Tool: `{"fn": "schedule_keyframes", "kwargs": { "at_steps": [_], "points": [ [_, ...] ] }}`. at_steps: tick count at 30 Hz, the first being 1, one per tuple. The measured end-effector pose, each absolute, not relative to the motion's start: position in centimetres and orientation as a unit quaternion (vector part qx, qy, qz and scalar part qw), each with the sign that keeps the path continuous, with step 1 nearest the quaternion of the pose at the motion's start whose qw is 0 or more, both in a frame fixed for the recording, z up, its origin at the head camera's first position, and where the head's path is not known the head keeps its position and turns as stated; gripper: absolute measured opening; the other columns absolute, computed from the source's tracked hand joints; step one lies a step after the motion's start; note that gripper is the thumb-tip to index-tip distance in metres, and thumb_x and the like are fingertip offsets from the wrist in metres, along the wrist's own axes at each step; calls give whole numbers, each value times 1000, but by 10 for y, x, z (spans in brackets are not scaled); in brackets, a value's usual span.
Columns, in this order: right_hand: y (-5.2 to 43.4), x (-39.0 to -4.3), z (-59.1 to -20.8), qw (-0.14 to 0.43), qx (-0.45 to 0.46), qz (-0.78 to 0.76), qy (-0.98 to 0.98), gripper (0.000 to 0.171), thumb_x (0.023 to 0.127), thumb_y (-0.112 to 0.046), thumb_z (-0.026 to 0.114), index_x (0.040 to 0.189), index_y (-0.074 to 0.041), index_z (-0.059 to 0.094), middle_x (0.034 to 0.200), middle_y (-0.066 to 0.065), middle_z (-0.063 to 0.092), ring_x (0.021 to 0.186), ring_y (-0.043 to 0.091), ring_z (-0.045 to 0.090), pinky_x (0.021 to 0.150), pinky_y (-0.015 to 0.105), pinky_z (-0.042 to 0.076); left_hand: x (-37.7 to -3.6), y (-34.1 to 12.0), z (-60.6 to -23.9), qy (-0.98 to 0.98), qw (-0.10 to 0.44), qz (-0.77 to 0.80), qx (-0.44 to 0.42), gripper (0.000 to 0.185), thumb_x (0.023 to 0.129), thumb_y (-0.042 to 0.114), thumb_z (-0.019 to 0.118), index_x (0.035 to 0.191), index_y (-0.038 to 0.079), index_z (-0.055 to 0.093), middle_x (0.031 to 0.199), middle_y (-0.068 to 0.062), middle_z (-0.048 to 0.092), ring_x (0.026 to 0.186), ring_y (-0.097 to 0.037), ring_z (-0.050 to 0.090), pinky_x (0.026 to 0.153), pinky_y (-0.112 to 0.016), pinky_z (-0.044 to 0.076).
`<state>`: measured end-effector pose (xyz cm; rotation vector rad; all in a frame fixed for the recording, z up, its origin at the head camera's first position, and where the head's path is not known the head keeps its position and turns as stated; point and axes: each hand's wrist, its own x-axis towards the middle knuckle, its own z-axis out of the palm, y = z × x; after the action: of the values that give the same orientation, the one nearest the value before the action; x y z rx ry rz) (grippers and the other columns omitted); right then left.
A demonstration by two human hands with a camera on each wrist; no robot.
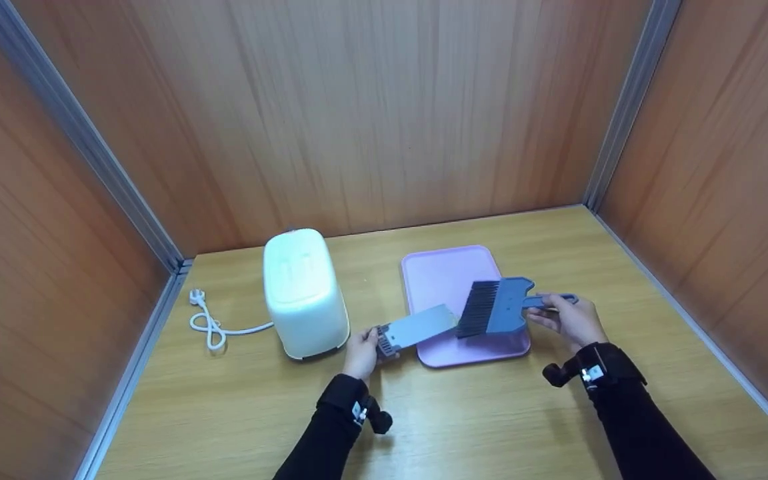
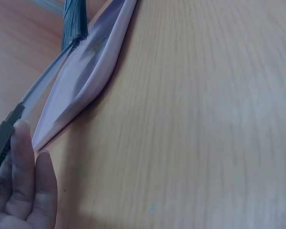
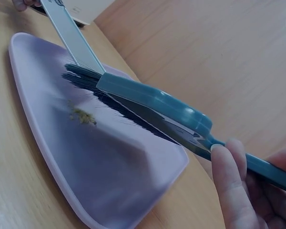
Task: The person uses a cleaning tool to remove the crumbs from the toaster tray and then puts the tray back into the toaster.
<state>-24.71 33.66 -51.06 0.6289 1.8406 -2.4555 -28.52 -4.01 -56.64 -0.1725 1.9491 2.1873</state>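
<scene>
My left hand grips the dark grey end of a flat metal crumb tray, whose far end reaches over the lilac serving tray. From the other side, my right hand holds a blue hand brush by its handle. The brush's dark bristles meet the far end of the crumb tray in the right wrist view. Below them, a small heap of yellow-brown crumbs lies on the serving tray.
A white toaster-like appliance stands left of my left hand. Its white cord runs left, looped, to a plug on the table. Wooden panels close off the back and both sides.
</scene>
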Motion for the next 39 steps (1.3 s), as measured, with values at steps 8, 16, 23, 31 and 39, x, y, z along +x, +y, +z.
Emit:
{"fn": "schedule_keyframes", "kwargs": {
  "at_steps": [8,16,23,31,39],
  "points": [
    [343,-248,-505,-5,201,-790,579,46,109,-7,53,152,10,46,108,9,73,95,16,76,98,30,59,-285,-44,-566,677,99,728,-48,43,117,11,36,143,-22,46,122,-34,66,93,-26,74,87,-40,64],
    [334,-255,-493,-36,184,-807,560,36,108,-5,54,142,7,56,105,11,73,93,18,75,98,32,59,-284,-38,-566,654,107,747,-61,41,117,10,35,143,-20,46,128,-34,64,98,-25,72,85,-38,64],
    [315,-265,-493,-66,188,-822,534,28,107,-2,53,132,7,61,100,13,75,88,19,76,97,34,60,-283,-35,-567,655,122,743,-62,43,117,10,35,146,-20,45,134,-35,63,105,-29,72,85,-38,64],
    [305,-270,-500,-81,204,-802,555,41,107,-4,54,145,12,53,95,10,76,87,16,76,94,31,61,-282,-36,-567,652,120,746,-61,44,118,11,34,146,-21,44,135,-36,61,108,-32,71,85,-38,64],
    [304,-270,-504,-74,220,-784,576,45,106,-5,54,148,12,52,92,8,77,84,15,78,90,28,62,-281,-39,-566,658,106,743,-59,43,118,12,33,146,-20,43,130,-35,62,105,-30,70,89,-41,63]
  ]
}}
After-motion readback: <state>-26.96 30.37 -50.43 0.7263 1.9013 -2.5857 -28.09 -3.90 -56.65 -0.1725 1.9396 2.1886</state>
